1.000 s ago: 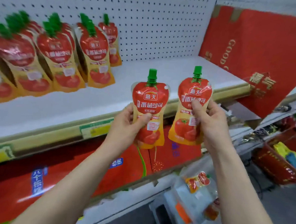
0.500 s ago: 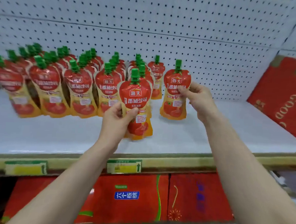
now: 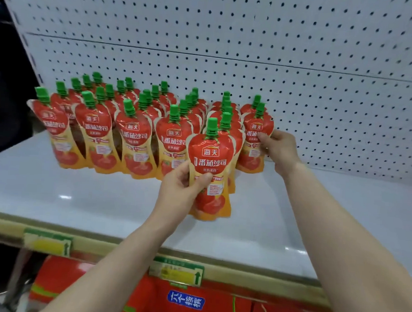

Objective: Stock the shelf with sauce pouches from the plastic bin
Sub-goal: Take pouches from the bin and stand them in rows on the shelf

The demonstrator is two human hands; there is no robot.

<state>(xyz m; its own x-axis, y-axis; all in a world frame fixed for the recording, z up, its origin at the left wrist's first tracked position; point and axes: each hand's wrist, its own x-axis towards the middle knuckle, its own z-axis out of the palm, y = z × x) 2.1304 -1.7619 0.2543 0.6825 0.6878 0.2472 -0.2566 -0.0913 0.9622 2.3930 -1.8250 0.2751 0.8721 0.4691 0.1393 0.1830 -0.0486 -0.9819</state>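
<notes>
Glossy shelf (image 3: pixel 53 194): L hand (image 3: pixel 178 190) pinches spouted pouch (image 3: pixel 212 156), R hand (image 3: pixel 280 150) rear pouch (image 3: pixel 254 132).

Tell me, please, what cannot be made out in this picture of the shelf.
- Plastic bin: outside the head view altogether.
- Back pouches: labels hidden by the front rows; only the green caps show.
- Near pouch: small print blurred, partly under the thumb of the left hand.
- Far pouch: right edge covered by the right hand.
- Price tags: print blurred.
</notes>
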